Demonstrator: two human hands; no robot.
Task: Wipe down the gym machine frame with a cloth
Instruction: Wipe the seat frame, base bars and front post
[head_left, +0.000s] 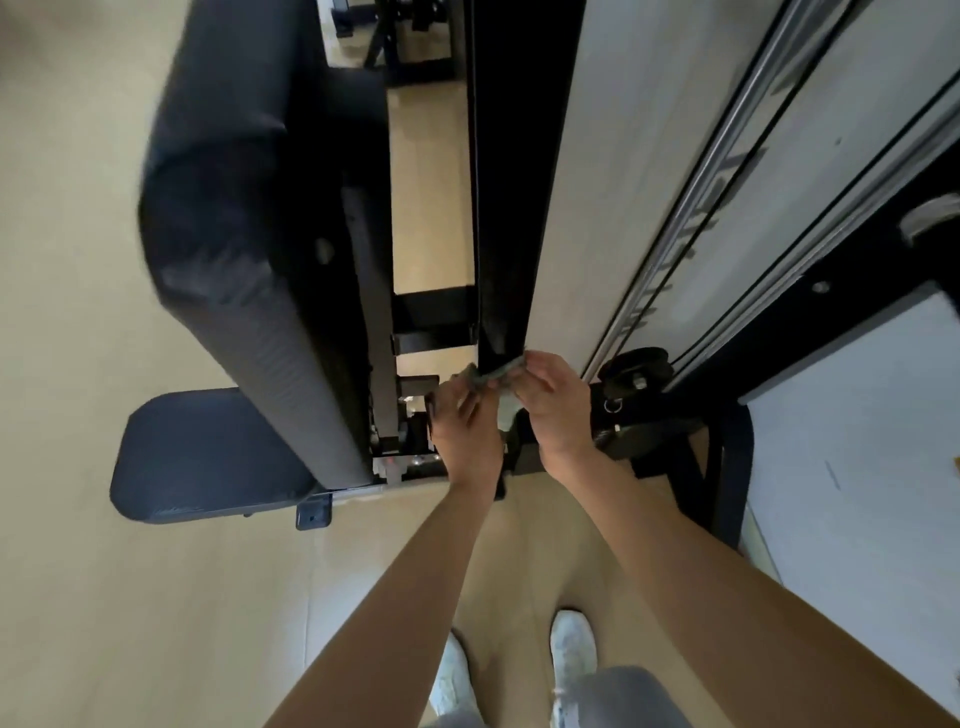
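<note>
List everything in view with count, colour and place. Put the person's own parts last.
frame post: one, black, upright at centre
cloth: one, grey-green, wrapped round the low end of the frame post
back pad: one, black, left of the frame post
seat pad: one, dark, lower left, below the back pad
guide rods: at least two, chrome, right of the frame post
pulley: one, black, at the foot of the guide rods
floor: beige, left and bottom
shoes: two, white, bottom centre
left hand: one, grips the cloth's left side
right hand: one, grips the cloth's right side
</note>
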